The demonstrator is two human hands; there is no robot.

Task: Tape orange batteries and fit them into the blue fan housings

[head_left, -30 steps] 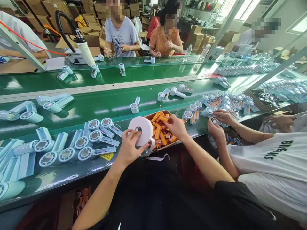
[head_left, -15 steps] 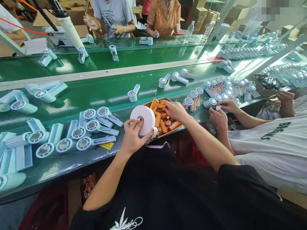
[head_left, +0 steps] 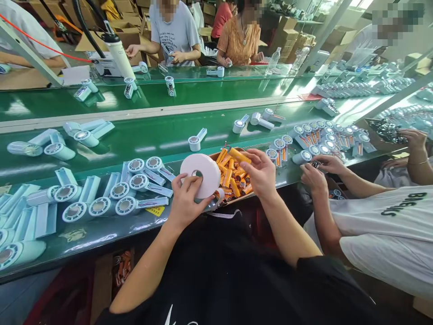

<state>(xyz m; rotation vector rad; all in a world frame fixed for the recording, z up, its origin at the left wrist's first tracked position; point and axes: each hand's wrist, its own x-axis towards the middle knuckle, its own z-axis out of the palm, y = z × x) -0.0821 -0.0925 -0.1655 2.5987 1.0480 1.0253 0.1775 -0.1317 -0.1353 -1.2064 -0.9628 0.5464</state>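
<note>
My left hand (head_left: 185, 203) grips a wide white roll of tape (head_left: 207, 168), its fingers at the centre hole and its thumb at the lower rim. A loose tail of tape hangs by the thumb. Between thumb and fingers of my right hand (head_left: 262, 174) is an orange battery (head_left: 239, 155), raised over a cardboard box (head_left: 237, 201) full of similar orange batteries (head_left: 233, 186). Thin wires show at the far end of the held one. Left of the tape, several light-blue fan housings (head_left: 126, 205) stand on the green bench with their handle channels open.
A green conveyor belt (head_left: 155, 135) runs behind the bench, carrying scattered housings. At right a co-worker's hands (head_left: 316, 171) handle a small part beside rows of housings with batteries (head_left: 316, 135). Two people work across the belt, near plastic bottles (head_left: 273, 61).
My right hand has come up out of the box, toward me and to the right, with a battery in its fingers. The tape roll has tilted flatter in my left hand. The camera view has shifted.
</note>
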